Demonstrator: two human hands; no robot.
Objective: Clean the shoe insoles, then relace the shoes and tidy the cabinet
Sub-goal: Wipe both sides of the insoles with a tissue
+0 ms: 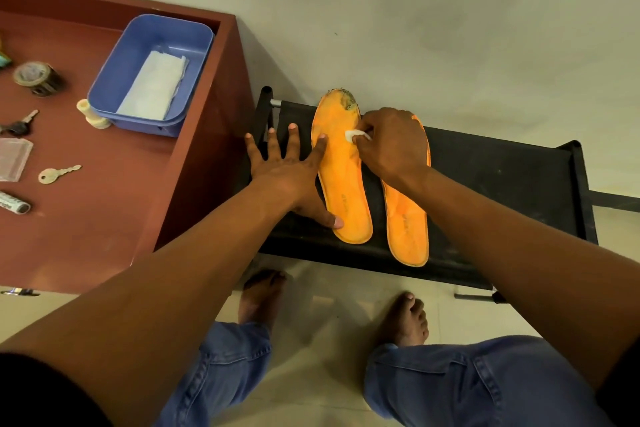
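Black rack [502, 177] holds two orange insoles [341, 180]; left hand [287, 170] flat, fingers spread, pressing one; right hand [391, 146] pinches white wipe [353, 136].

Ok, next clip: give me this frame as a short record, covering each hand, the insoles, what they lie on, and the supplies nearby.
left hand: left hand spread flat, index fingertip and thumb pressing the near insole
right hand: right hand pinches a white wipe against that insole
insoles: two orange, side by side; second insole partly under the right wrist
dirt: dark patch at the near insole's toe
surface: black rack
supplies: blue tub holding white tissue on the red cabinet
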